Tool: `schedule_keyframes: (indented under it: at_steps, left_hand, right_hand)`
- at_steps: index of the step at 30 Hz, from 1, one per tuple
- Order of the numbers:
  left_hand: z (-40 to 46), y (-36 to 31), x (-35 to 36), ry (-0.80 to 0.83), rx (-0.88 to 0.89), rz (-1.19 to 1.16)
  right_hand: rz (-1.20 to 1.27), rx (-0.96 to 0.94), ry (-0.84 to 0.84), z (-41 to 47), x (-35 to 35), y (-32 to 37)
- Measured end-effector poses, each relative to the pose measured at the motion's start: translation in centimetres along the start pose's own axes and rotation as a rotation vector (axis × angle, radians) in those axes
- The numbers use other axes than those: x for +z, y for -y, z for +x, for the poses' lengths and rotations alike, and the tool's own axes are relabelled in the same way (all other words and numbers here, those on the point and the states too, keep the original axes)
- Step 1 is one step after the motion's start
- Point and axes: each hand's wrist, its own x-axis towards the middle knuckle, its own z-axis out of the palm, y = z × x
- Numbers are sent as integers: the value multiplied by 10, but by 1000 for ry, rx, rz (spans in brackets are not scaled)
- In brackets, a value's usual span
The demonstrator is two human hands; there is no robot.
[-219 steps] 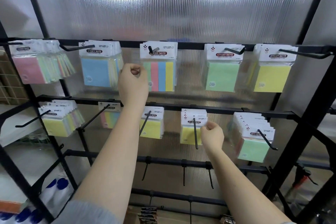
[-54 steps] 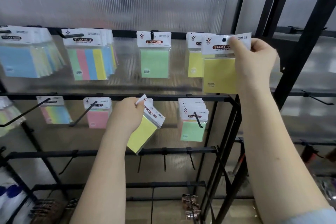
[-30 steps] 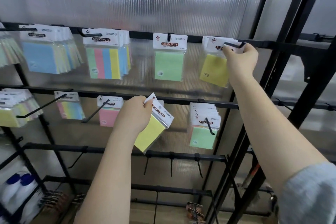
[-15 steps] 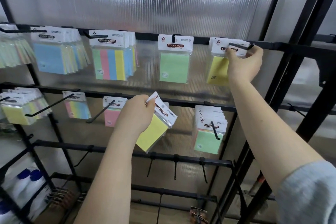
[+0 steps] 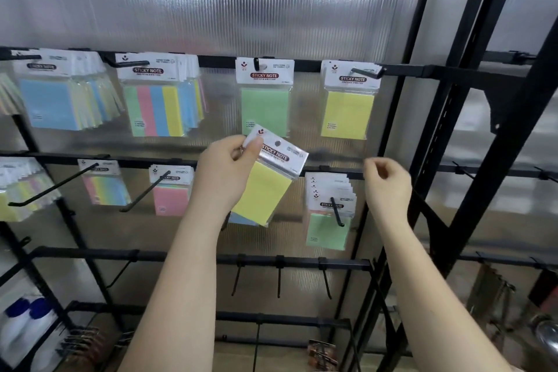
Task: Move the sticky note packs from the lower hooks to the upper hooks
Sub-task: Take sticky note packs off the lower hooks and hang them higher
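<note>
Left hand (image 5: 225,174) pinches glossy yellow pack (image 5: 265,187) (rectangular, tilted).

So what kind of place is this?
Probably a shop's stationery display: rows of sticky note packs hang on black hooks along a metal rack.

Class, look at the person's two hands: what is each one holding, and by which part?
The left hand pinches a yellow sticky note pack by its white header card's corner. The right hand holds nothing.
</note>
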Motion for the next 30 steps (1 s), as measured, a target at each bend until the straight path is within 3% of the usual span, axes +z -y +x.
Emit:
schedule_keyframes:
  at_steps: [10,15,30]
  left_hand:
    - [17,-78,33,-42,226,-430]
    - [29,-101,51,-47,326,-366]
    - [39,-96,85,-154,293,-275]
  right_hand:
    - [-229,171,218,-39,-11,-65]
    - [-213,198,243,-50,-14,-71]
    - [-174,203,259,-50,-19,-72]
